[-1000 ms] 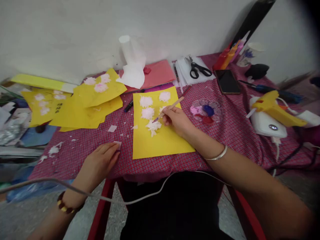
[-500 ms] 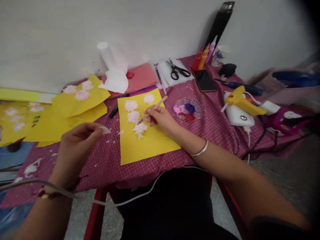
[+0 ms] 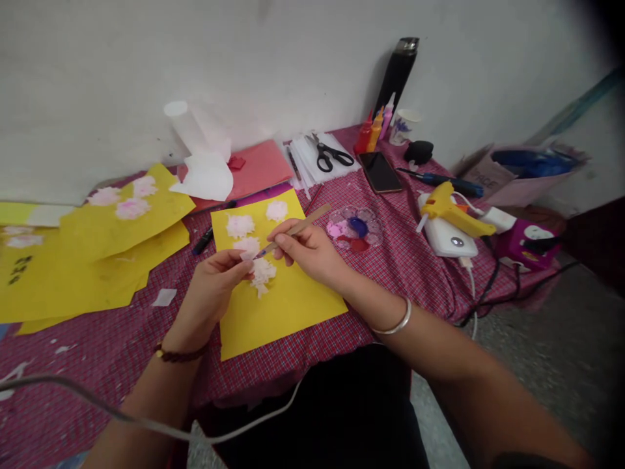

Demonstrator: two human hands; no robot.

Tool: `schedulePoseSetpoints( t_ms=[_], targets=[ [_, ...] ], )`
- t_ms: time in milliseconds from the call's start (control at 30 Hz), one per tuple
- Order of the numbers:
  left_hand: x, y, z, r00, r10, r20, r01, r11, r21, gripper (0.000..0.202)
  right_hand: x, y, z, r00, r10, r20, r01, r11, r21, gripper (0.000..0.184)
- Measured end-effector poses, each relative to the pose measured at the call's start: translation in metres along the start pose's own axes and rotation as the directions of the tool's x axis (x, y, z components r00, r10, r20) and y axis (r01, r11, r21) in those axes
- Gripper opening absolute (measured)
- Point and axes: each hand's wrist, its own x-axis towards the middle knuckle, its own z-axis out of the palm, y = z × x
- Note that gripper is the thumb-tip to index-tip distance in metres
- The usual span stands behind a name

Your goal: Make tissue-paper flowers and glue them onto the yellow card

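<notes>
Here, right hand grips paintbrush, left hand tissue

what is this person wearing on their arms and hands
Both forearms are bare, with no gloves. Behind the left hand the wrist carries a dark brown beaded bracelet; behind the right hand sits a plain silver bangle.

Clutter along the table edges.
Scissors and phone at back edge; glue gun near right edge; yellow sheets piled at left.
</notes>
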Motion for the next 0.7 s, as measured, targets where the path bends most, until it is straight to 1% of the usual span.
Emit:
schedulePoseSetpoints(
  t_ms=[167, 333, 433, 567, 633, 700],
  targets=[
    [-0.003, 0.0041, 0.0046, 0.999, 0.05, 0.012, -0.05, 0.999, 0.022, 0.016, -0.0016, 0.0025, 0.0034, 1.0, -0.007, 0.0, 0.007, 0.996, -0.086, 0.011],
    [-0.0061, 0.0035, 0.0079, 0.999, 0.032, -0.018, -0.032, 0.999, 0.004, 0.019, -0.0015, 0.004, 0.0031, 1.0, -0.008, -0.002, 0.008, 0.992, -0.128, 0.012],
    [-0.0038, 0.0017, 0.0071, 0.999, 0.03, -0.033, -0.031, 0.999, -0.04, 0.016, -0.0007, 0.003, 0.0037, 1.0, -0.001, -0.018, -0.001, 0.995, -0.095, 0.013],
    [0.0024, 0.0039, 0.0029, 0.998, 0.057, 0.031, -0.051, 0.985, -0.165, 0.014, 0.0006, 0.0012, 0.0045, 0.999, 0.034, -0.04, -0.034, 0.999, -0.007, 0.016],
    [0.0036, 0.0066, 0.0007, 0.996, 0.068, 0.058, -0.057, 0.982, -0.18, 0.012, 0.0008, 0.0001, 0.0048, 0.998, 0.043, -0.045, -0.042, 0.999, 0.027, 0.017],
    [0.0029, 0.0089, -0.0002, 0.994, 0.077, 0.071, -0.065, 0.985, -0.158, 0.008, 0.0009, -0.0007, 0.0053, 0.997, 0.052, -0.053, -0.049, 0.997, 0.056, 0.018]
  ],
)
